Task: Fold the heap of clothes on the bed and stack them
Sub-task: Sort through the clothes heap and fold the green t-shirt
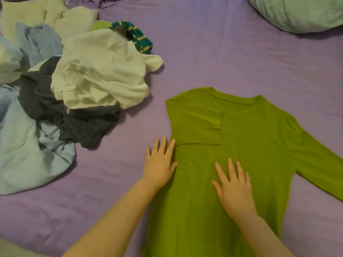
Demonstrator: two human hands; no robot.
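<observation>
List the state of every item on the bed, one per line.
Green shirt: spread flat, one sleeve folded across the chest, the other still out.
Left hand: open, flat at the shirt's edge.
Right hand: open, pressing the shirt.
Clothes heap: unfolded, crumpled.
Pillow: lying at the corner.

Green long-sleeved shirt (241, 145) spread flat on the bed, one sleeve folded across its chest, the other outstretched, heap of unfolded clothes (61, 86) well apart

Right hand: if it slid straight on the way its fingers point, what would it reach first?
The right hand lies flat on the green shirt, fingers pointing up toward the collar. Sliding on, it would likely meet the folded-in sleeve's cuff first, then the neckline.
</observation>
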